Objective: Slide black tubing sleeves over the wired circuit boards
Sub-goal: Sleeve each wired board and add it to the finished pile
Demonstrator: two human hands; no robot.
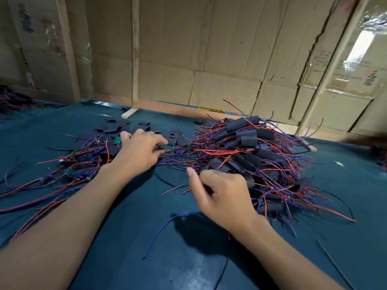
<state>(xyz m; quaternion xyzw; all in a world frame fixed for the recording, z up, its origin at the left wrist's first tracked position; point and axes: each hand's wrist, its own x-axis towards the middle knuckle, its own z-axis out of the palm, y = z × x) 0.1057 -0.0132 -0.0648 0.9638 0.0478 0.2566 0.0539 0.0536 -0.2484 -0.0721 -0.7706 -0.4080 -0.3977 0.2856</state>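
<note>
Seemingly between pieces: left hand (139,147) pinches a small dark part (blurred) among wires (184,155); right hand (219,193) curled, contents unclear. Next, a sleeve (144,123) needs picking.

1. What the left hand (140,147) pinches beside the sleeved pile (249,158) is too small and dark to tell
2. The right hand (222,195) hides its own fingertips
3. Left of that pile, another wire heap (12,101) is cut off by the edge
</note>
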